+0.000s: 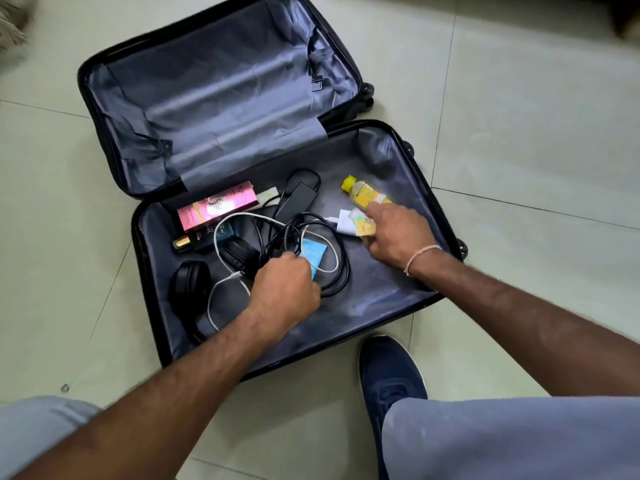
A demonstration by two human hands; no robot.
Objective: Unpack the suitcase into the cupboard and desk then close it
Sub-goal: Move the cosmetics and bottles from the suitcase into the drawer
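Open suitcase (114, 216) on a tiled floor (519, 133), seen from above. The case is a black hard shell with grey fabric lining; both halves lie flat, hinged along the middle. The far half holds only its lining and loose straps. The near half holds the contents: a pink box (216, 209) against the hinge side, a dark bottle (188, 242) with a gold cap just beside it, black headphones (190, 285) at the left wall, a black adapter (298, 199) with a tangle of black cables (332, 268), a white cable (216, 296) looping across them, a blue packet (315, 252) under the cables, a yellow bottle (365, 195) lying on its side near the right wall, and a white plug (346, 221) beside a small yellow box (365, 228).

Left hand (284, 289): fingers curled down into the cable tangle next to the blue packet; which item they grip cannot be told. Right hand (398, 233): fingers curled round the small yellow box, resting just beside the yellow bottle; a thin band circles the wrist.

Surface and room: pale glossy tiles with thin dark joints. A dark blue shoe (391, 379) stands on the floor near the case's front edge, between grey trouser legs (502, 441) at the lower corners.
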